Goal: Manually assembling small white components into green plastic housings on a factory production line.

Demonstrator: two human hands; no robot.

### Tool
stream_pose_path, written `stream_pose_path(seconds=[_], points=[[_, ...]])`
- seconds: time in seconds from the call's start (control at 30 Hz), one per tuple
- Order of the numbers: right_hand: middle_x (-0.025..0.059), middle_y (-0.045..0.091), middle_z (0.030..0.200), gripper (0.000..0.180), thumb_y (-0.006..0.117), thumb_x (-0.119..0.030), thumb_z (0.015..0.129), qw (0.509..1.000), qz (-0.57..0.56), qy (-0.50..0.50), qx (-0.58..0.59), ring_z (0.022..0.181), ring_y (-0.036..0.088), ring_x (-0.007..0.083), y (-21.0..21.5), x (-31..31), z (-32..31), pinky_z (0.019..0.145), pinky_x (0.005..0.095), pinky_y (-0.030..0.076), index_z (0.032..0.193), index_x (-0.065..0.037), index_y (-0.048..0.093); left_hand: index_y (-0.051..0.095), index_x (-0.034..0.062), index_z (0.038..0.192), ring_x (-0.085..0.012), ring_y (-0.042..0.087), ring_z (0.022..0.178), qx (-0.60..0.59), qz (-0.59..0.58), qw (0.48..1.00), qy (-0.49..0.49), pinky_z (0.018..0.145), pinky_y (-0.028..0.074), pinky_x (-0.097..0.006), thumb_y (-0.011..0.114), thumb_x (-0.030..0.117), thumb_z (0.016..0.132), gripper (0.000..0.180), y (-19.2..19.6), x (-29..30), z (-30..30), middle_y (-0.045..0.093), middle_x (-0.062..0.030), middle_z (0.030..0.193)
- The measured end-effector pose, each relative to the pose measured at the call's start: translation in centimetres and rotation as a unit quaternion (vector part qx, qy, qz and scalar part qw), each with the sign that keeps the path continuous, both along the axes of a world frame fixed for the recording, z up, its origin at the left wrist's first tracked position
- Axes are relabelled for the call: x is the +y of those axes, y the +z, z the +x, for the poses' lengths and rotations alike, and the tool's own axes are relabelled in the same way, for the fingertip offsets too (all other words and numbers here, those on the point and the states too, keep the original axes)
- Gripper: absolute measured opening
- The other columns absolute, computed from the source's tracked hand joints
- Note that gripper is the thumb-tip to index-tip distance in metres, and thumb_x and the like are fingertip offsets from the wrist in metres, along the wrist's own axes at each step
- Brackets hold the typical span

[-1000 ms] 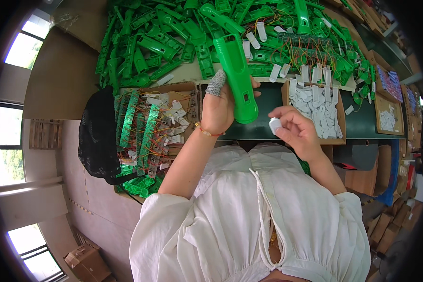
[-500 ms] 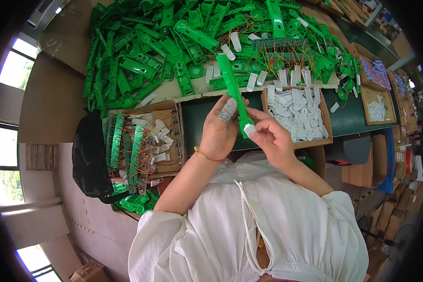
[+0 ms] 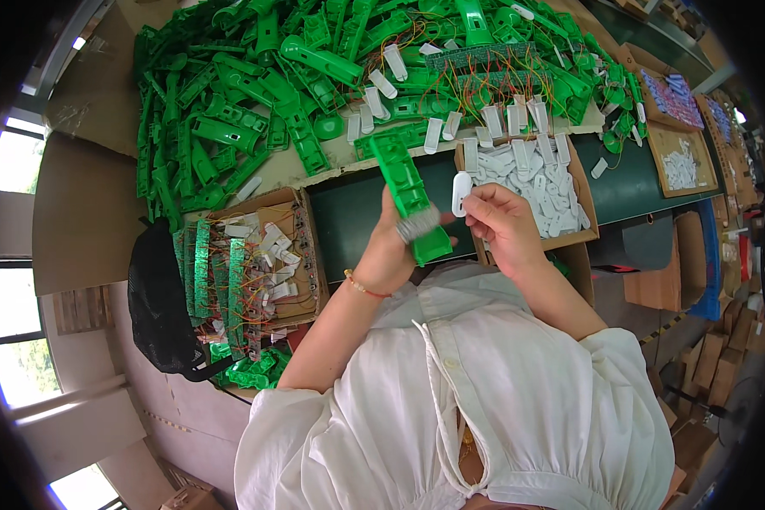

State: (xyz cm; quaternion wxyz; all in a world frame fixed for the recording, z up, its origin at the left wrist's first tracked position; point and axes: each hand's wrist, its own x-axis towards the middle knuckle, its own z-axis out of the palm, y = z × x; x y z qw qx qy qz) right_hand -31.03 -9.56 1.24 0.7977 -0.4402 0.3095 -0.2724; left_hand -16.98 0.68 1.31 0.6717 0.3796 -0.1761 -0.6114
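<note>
I see the person's left hand [image 3: 389, 252] clamped round a green shell [image 3: 406, 189] at twelve o'clock, right hand [image 3: 508, 226] pinching a white piece [image 3: 461, 194] just off its three o'clock edge, apparently a fitting step, next move likely calling for lining piece up with shell.

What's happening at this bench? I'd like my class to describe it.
A person is handling two parts. The left hand holds a green plastic shell, while the right hand pinches a small white plastic piece; the two parts are apart. Just beyond the right hand is an open box of similar white pieces. More green parts lie heaped at the far side, and wired circuit boards stand to the left.
</note>
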Motion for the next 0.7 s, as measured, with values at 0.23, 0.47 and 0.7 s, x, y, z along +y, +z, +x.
stream_pose_path(seconds=[0.23,0.47,0.7], points=[[0.0033,0.061,0.072,0.009,0.064,-0.009,0.079,0.994,-0.097,0.042,0.001,0.058,0.051,0.0040,0.9,-0.6,-0.6,0.046,0.0157,0.033,0.083,-0.002,0.059,0.022,0.0082,0.133,-0.0234,0.051,0.104,-0.123,-0.040,0.989,-0.068,0.087,0.045,-0.041,0.070,0.008,0.067,0.082,-1.5,0.0,0.5,0.045,-0.0082,0.117],[0.0031,0.061,0.070,0.008,0.065,-0.004,0.078,0.985,-0.139,0.097,0.025,0.062,0.055,0.0037,0.8,0.3,-0.1,0.052,0.0173,0.040,0.078,0.001,0.059,0.007,0.0036,0.139,-0.0220,0.049,0.106,-0.306,-0.070,0.946,-0.085,0.089,0.041,-0.032,0.065,-0.001,0.071,0.090,0.5,-0.6,-1.4,0.042,-0.0120,0.119],[0.0007,0.059,0.061,0.014,0.066,-0.011,0.079,0.963,-0.212,0.124,0.108,0.053,0.049,0.0036,0.9,-0.2,0.0,0.046,0.0184,0.037,0.071,0.000,0.061,0.016,0.0000,0.136,-0.0371,0.048,0.104,-0.637,0.025,0.764,-0.099,0.084,0.043,-0.038,0.053,-0.007,0.071,0.075,1.2,-0.5,-0.5,0.042,-0.0238,0.113]])
